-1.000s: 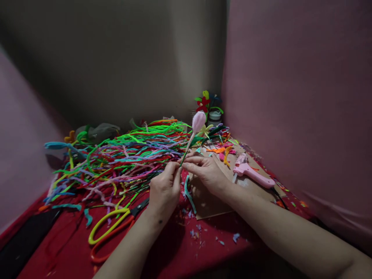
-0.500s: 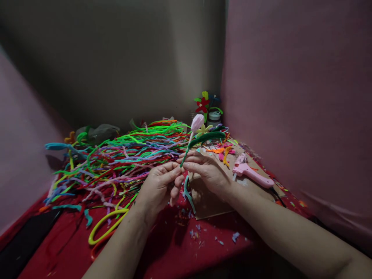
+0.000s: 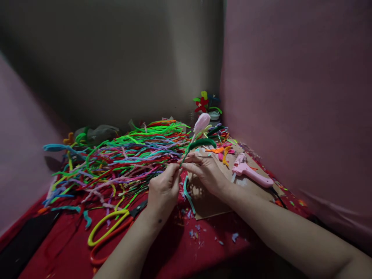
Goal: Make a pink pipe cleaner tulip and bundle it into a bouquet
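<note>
A pipe-cleaner flower (image 3: 201, 123) with a pale pink bud and a dark green leaf (image 3: 205, 142) tilts up and to the right from between my hands. My left hand (image 3: 165, 184) is closed, its thumb and fingers pinching the lower end of the green stem. From the other side, my right hand (image 3: 205, 172) has its thumb and fingers pressed together on the same stem. The stem's lowest tip is hidden by the fingers. Beneath my right hand lies a piece of cardboard (image 3: 212, 207).
Many coloured pipe cleaners (image 3: 136, 143) are heaped at the left. Yellow-and-orange-handled scissors (image 3: 109, 228) lie by my left forearm. A pink glue gun (image 3: 251, 174) rests on the cardboard. Behind stand finished flowers (image 3: 202, 104) and a white-lidded container (image 3: 214, 115). Scraps dot the red cloth (image 3: 209, 248).
My left hand has turned, its fingers now curled tighter at the stem. The bud has swung slightly right and the leaf has dropped lower. More of the scissors shows.
</note>
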Tool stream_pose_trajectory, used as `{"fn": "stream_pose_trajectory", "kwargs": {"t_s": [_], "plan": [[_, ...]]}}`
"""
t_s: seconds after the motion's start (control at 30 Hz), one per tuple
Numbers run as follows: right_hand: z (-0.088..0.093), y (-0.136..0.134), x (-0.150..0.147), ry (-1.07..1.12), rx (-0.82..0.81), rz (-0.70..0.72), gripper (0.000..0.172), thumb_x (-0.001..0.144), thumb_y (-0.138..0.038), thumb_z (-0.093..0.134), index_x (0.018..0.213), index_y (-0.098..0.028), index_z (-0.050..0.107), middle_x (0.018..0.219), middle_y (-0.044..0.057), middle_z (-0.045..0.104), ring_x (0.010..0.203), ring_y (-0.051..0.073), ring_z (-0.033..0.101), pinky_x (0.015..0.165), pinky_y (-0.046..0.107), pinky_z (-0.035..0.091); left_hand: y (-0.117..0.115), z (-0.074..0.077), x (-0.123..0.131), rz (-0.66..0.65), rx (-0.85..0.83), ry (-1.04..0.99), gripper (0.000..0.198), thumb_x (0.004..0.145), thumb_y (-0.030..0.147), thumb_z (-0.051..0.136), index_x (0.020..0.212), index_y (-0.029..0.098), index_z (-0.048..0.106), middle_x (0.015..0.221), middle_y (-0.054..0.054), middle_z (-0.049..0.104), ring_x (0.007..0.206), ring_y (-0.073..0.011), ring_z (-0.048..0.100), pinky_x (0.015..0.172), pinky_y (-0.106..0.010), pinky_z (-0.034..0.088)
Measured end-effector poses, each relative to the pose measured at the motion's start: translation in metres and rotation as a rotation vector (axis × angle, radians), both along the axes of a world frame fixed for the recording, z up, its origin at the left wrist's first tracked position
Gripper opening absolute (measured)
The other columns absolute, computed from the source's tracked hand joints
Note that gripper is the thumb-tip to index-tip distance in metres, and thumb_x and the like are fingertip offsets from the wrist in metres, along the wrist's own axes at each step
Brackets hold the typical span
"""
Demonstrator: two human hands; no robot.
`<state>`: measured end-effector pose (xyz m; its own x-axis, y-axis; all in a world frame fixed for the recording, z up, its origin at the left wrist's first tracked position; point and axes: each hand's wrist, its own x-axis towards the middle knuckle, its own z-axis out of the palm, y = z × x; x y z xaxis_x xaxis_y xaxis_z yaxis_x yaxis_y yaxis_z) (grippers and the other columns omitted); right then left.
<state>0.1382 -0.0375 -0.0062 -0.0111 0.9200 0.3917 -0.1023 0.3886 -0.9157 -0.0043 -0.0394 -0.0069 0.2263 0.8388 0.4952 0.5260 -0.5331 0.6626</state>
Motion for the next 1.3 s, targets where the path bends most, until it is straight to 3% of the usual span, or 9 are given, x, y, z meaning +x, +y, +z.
{"fn": "stream_pose_trajectory", "kwargs": {"t_s": [0.17, 0.3, 0.53, 0.67, 0.8, 1.03, 1.17, 1.3], "plan": [[0.0, 0.001, 0.001, 0.07, -0.034, 0.053, 0.019, 0.071, -0.041, 0.066, 0.076, -0.024, 0.073, 0.089, 0.003, 0.058, 0.094, 0.018, 0.051, 0.09, 0.035, 0.037, 0.0, 0.006, 0.001, -0.176, -0.333, -0.284, 0.013, 0.08, 0.032, 0.056, 0.081, 0.02, 0.061, 0.053, 0.004, 0.053, 0.04, -0.0086, 0.047, 0.042, -0.019, 0.037], [0.006, -0.002, 0.003, 0.038, -0.017, 0.083, 0.015, 0.073, -0.036, 0.066, 0.077, -0.024, 0.073, 0.088, 0.002, 0.062, 0.096, 0.017, 0.052, 0.093, 0.036, 0.035, -0.002, 0.016, 0.0, -0.296, -0.576, -0.488, 0.013, 0.075, 0.029, 0.062, 0.076, 0.016, 0.058, 0.052, 0.004, 0.056, 0.036, -0.0082, 0.049, 0.036, -0.018, 0.038], [0.01, -0.007, 0.003, 0.176, -0.175, 0.235, 0.014, 0.069, -0.024, 0.068, 0.082, -0.021, 0.072, 0.076, 0.0, 0.066, 0.076, 0.014, 0.057, 0.082, 0.034, 0.042, 0.002, 0.02, -0.005, -0.532, -0.882, -0.719, 0.015, 0.076, 0.028, 0.063, 0.073, 0.014, 0.056, 0.044, 0.006, 0.051, 0.025, -0.0033, 0.04, 0.027, -0.012, 0.032], [0.005, -0.005, 0.004, 0.207, -0.108, 0.272, 0.016, 0.068, -0.024, 0.069, 0.083, -0.022, 0.073, 0.085, 0.001, 0.068, 0.086, 0.016, 0.058, 0.085, 0.034, 0.042, 0.004, 0.019, -0.006, -0.594, -0.907, -0.768, 0.018, 0.075, 0.029, 0.064, 0.072, 0.014, 0.055, 0.044, 0.007, 0.05, 0.023, -0.003, 0.037, 0.024, -0.012, 0.031], [0.005, -0.003, 0.004, 0.212, -0.034, 0.215, 0.008, 0.068, -0.023, 0.069, 0.074, -0.022, 0.073, 0.092, 0.002, 0.067, 0.095, 0.018, 0.056, 0.092, 0.034, 0.038, 0.004, 0.017, -0.006, -0.584, -0.914, -0.728, 0.017, 0.076, 0.029, 0.063, 0.073, 0.013, 0.056, 0.045, 0.006, 0.051, 0.024, -0.0034, 0.038, 0.024, -0.013, 0.032], [0.007, -0.005, 0.002, 0.267, -0.182, 0.183, 0.007, 0.064, -0.023, 0.071, 0.067, -0.017, 0.068, 0.064, -0.001, 0.061, 0.065, 0.013, 0.054, 0.072, 0.03, 0.042, 0.002, 0.018, -0.002, -0.549, -0.799, -0.572, 0.021, 0.08, 0.033, 0.057, 0.071, 0.014, 0.055, 0.055, 0.001, 0.06, 0.035, -0.0074, 0.05, 0.037, -0.018, 0.04], [0.007, -0.004, 0.001, 0.267, -0.243, 0.133, 0.012, 0.063, -0.023, 0.071, 0.058, -0.016, 0.063, 0.056, -0.004, 0.055, 0.054, 0.009, 0.047, 0.061, 0.026, 0.039, 0.003, 0.018, 0.003, -0.361, -0.591, -0.362, 0.015, 0.073, 0.028, 0.062, 0.07, 0.015, 0.058, 0.058, 0.002, 0.06, 0.048, -0.0101, 0.056, 0.05, -0.021, 0.044], [0.005, -0.002, 0.0, 0.22, -0.228, 0.108, 0.013, 0.063, -0.025, 0.071, 0.06, -0.015, 0.063, 0.058, -0.004, 0.056, 0.056, 0.009, 0.047, 0.061, 0.025, 0.037, 0.006, 0.017, 0.004, -0.189, -0.472, -0.303, 0.015, 0.066, 0.025, 0.066, 0.058, 0.014, 0.059, 0.05, 0.006, 0.048, 0.046, -0.0054, 0.039, 0.046, -0.018, 0.032]]}}
